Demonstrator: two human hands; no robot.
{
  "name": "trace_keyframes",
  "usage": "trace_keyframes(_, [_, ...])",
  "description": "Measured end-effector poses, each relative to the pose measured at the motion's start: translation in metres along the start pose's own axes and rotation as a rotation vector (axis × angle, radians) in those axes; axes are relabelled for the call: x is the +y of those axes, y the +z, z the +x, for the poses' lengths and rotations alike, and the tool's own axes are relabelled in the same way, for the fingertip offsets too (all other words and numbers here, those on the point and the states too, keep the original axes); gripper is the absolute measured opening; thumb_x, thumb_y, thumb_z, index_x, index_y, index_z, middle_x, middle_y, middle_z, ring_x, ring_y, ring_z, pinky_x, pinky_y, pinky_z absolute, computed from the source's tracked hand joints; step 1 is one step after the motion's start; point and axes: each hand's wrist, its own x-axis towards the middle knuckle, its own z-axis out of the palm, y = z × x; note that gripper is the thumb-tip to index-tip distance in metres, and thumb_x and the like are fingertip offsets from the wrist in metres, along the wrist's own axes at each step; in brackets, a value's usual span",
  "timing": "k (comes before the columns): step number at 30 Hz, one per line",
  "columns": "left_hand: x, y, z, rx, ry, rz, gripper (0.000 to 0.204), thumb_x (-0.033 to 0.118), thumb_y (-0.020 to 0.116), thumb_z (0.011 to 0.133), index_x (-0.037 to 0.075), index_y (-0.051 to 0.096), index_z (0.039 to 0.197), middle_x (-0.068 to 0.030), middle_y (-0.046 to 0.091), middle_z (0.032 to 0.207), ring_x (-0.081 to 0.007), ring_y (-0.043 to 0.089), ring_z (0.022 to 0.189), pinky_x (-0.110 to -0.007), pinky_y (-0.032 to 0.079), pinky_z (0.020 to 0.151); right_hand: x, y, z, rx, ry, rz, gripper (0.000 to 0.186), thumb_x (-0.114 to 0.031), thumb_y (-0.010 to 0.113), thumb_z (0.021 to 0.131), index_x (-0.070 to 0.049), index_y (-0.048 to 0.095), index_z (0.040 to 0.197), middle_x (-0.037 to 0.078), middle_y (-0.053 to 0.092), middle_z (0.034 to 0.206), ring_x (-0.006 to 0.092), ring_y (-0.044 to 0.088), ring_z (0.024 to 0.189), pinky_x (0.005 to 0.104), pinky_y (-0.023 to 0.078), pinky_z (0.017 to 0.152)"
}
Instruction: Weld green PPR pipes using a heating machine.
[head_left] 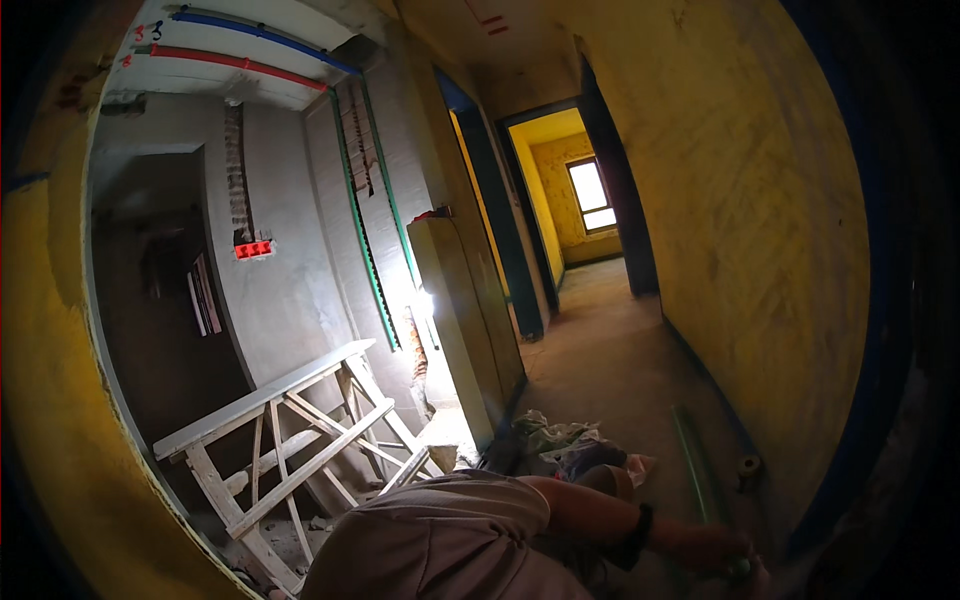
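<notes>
From the lower edge my left arm stretches across to the right, with a short brownish-grey sleeve and a dark band at the wrist. My left hand point(708, 546) is at the lower right, dim and partly blurred, closed around what looks like a long green pipe point(690, 455). The pipe slants away from the hand over the floor, and a pale greenish bit shows just below the fingers. Beside it, a blurred pinkish patch looks like part of my right hand point(762, 580); its fingers cannot be made out.
Crumpled cloths or bags point(570, 440) lie on the floor ahead, and a small roll point(748, 466) sits near the right wall. To the left stands a white-splashed wooden trestle point(270, 400). A yellow-walled corridor point(600, 310) leads to a room with a window. A bright lamp point(425, 303) glows at the wall's edge.
</notes>
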Motion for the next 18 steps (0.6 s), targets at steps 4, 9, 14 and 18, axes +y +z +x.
trace_keyframes(4, [-0.016,0.004,-0.002,0.043,0.470,0.625,0.037,0.018,0.064,0.085,0.004,0.052,0.117,-0.0197,0.059,0.112,-0.0320,0.060,0.104,-0.040,0.049,0.083,0.004,-0.003,0.009,-0.010,0.425,0.310,0.036,-0.042,0.054,0.094,-0.007,0.066,0.094,0.004,0.064,0.076,0.0124,0.040,0.048,0.0295,0.030,0.044])
trace_keyframes(9, [0.026,-0.012,-0.006,-0.073,-0.223,0.059,0.037,0.020,0.064,0.087,0.005,0.051,0.118,-0.0182,0.063,0.107,-0.0288,0.063,0.101,-0.040,0.050,0.081,-0.008,0.015,-0.008,0.132,-0.435,-0.023,0.023,-0.024,0.058,0.096,-0.005,0.067,0.090,0.007,0.067,0.080,0.0181,0.058,0.062,0.0312,0.044,0.055])
trace_keyframes(14, [0.007,-0.002,0.005,0.101,-0.028,0.123,0.036,0.028,0.062,0.090,0.006,0.052,0.117,-0.0155,0.065,0.099,-0.0283,0.066,0.089,-0.037,0.051,0.076,-0.095,0.046,-0.051,0.441,-1.248,-0.602,0.021,-0.019,0.055,0.098,-0.004,0.065,0.087,0.010,0.064,0.077,0.0210,0.058,0.064,0.0335,0.046,0.060])
trace_keyframes(18, [-0.008,-0.007,-0.010,-0.042,-0.118,0.015,0.040,0.030,0.057,0.093,0.001,0.052,0.120,-0.0207,0.060,0.114,-0.0331,0.061,0.105,-0.041,0.048,0.090,-0.016,0.044,0.010,0.697,-1.440,-1.028,0.034,-0.036,0.062,0.089,-0.005,0.059,0.101,0.007,0.063,0.090,0.0262,0.059,0.076,0.0374,0.048,0.068])
